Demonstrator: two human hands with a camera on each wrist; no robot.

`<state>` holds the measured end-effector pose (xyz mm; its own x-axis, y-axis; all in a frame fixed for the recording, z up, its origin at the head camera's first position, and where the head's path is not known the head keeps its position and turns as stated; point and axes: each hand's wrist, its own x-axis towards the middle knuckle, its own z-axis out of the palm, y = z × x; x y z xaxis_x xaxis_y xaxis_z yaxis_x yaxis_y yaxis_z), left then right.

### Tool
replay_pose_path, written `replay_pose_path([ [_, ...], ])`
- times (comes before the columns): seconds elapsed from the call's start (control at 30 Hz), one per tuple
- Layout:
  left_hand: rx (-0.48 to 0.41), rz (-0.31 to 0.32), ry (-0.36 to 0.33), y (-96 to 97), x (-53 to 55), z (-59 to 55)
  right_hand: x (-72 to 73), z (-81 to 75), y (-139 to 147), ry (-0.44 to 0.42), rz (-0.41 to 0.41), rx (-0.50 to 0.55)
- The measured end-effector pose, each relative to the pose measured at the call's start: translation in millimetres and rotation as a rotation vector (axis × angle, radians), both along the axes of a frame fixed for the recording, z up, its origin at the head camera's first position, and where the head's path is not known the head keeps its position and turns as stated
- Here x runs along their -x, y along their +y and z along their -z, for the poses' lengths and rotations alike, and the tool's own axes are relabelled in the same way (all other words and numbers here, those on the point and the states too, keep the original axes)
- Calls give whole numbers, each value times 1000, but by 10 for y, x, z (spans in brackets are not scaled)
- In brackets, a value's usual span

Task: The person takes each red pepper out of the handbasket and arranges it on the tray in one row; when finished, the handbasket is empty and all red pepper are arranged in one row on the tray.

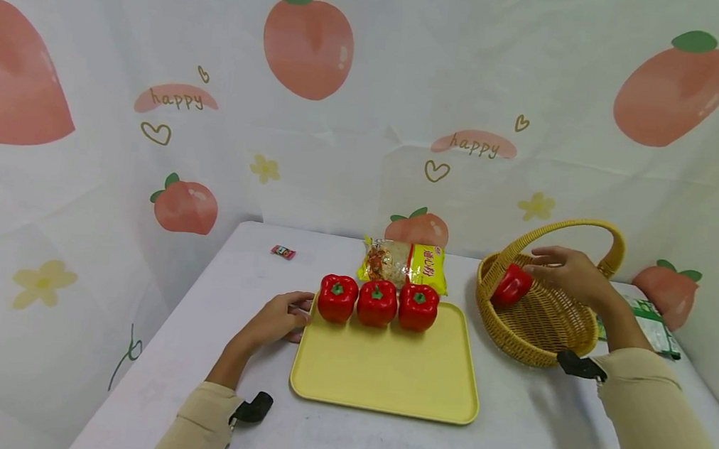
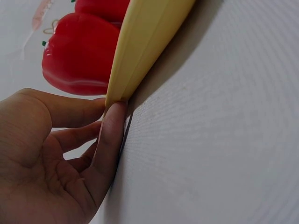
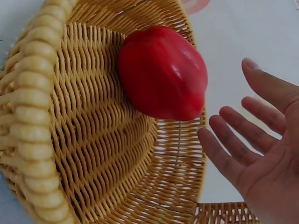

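Note:
At the left rim of a yellow tray [image 1: 385, 373], my left hand [image 1: 277, 317] pinches the edge between thumb and fingers. Along the tray's far side stand three red bell peppers: one on the left [image 1: 337, 301], one in the middle [image 1: 377, 306] and one on the right [image 1: 418, 309]. Another red bell pepper [image 3: 161, 73] lies tilted against the inner wall of a wicker basket [image 1: 539, 326]. My right hand [image 3: 261, 149] is over the basket beside that pepper, fingers spread and apart from it, holding nothing.
A yellow food packet [image 1: 404, 264] lies behind the tray. A small red wrapped item [image 1: 283, 252] sits at the far left of the table. Behind the basket on the right is a green-and-white packet [image 1: 649, 325]. The basket's handle [image 1: 565, 225] arches above it.

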<state>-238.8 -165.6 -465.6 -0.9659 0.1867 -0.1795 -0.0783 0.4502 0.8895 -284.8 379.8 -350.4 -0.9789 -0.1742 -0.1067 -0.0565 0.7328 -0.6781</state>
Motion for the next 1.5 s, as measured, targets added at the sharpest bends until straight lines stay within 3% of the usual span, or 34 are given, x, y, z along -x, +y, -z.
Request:
replay_pose_path([
  [0.7, 3, -4, 1, 17, -13, -10, 75, 234, 29, -155, -12, 28],
  [1.5, -26, 2, -7, 6, -4, -7, 84, 305, -3, -206, -10, 92],
])
